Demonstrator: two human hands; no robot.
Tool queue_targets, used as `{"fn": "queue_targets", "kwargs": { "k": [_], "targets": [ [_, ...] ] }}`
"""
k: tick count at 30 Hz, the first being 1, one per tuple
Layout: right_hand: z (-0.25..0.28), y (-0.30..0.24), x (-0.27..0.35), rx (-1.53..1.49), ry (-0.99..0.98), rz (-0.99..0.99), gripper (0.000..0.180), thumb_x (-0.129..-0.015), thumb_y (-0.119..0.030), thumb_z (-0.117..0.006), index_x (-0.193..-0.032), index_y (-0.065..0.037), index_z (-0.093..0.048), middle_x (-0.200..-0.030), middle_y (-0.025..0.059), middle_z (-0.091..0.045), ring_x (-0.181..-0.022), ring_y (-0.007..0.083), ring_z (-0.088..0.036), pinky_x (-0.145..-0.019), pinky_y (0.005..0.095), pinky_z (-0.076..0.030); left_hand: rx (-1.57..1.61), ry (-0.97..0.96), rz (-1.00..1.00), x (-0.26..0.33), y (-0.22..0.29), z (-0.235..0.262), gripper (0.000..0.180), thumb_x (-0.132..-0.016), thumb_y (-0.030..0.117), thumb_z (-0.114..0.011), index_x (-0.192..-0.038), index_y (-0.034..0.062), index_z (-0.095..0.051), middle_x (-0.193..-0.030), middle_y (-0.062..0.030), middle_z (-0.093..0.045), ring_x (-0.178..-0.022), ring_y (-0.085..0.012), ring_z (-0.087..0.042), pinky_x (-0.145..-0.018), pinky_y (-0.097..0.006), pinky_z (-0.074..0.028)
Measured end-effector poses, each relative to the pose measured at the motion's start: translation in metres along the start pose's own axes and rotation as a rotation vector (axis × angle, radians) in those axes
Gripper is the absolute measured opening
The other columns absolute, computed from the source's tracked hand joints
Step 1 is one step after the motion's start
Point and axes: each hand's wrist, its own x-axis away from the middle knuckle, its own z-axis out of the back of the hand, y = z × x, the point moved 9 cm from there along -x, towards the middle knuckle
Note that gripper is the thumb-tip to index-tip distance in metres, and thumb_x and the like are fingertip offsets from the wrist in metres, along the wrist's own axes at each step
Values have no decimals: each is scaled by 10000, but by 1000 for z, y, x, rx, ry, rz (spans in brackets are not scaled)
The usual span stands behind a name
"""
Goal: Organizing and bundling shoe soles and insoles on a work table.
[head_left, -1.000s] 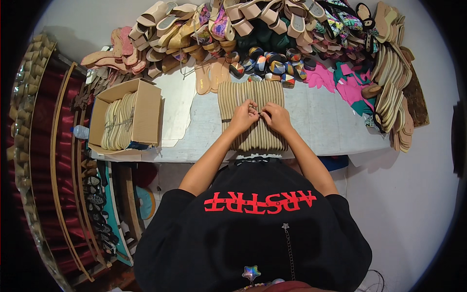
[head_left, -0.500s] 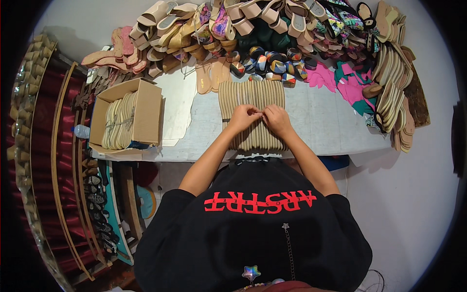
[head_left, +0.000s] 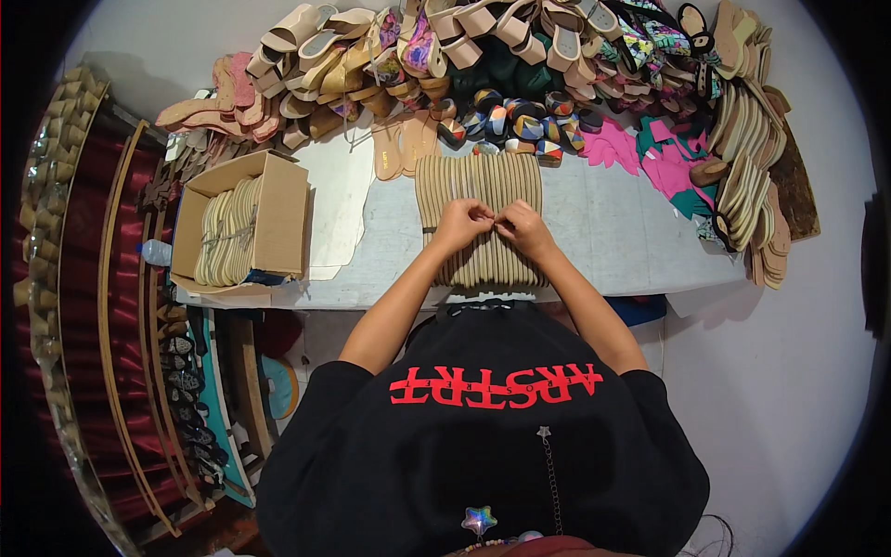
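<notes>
Pale grey worktop [head_left: 613, 232] against a light wall, far edge heaped with sandals and shoe uppers [head_left: 520, 46] in tan, pink and patterned colours. At left, open brown cardboard box [head_left: 278, 213] packed with beige soles standing on edge. At centre, near edge, bundle of beige insoles [head_left: 483, 186] lying in a tight row. Atop bundle, left hand [head_left: 461, 223] and right hand [head_left: 524, 229], fingertips pinched together, touching each other; whatever is pinched too small to tell.

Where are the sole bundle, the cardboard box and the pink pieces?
sole bundle [head_left: 478, 186], head view, upper part of the row
cardboard box [head_left: 283, 215], head view, right flap
pink pieces [head_left: 613, 148], head view, middle of the left piece
</notes>
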Motion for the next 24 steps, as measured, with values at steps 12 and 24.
{"fn": "queue_targets", "kwargs": {
  "k": [12,24],
  "targets": [
    [1,40,6,-273,42,-500,214,-700,-14,-641,-865,-4,-505,-737,102,-600,-650,173,-604,-590,270,-475,-148,174,-314,15,36,5,94,-679,36,-640,-749,-15,-605,-660,-70,-610,-595,-96,-587,-561,-222,-473],
    [-5,49,5,-335,-19,-532,209,-693,-22,-633,-867,6,-521,-721,81,-613,-683,140,-613,-625,248,-476,233,36,-44,3,2,1,135,-701,-15,-627,-814,-13,-555,-732,-21,-577,-659,-56,-540,-594,-187,-455]
  ]
}}
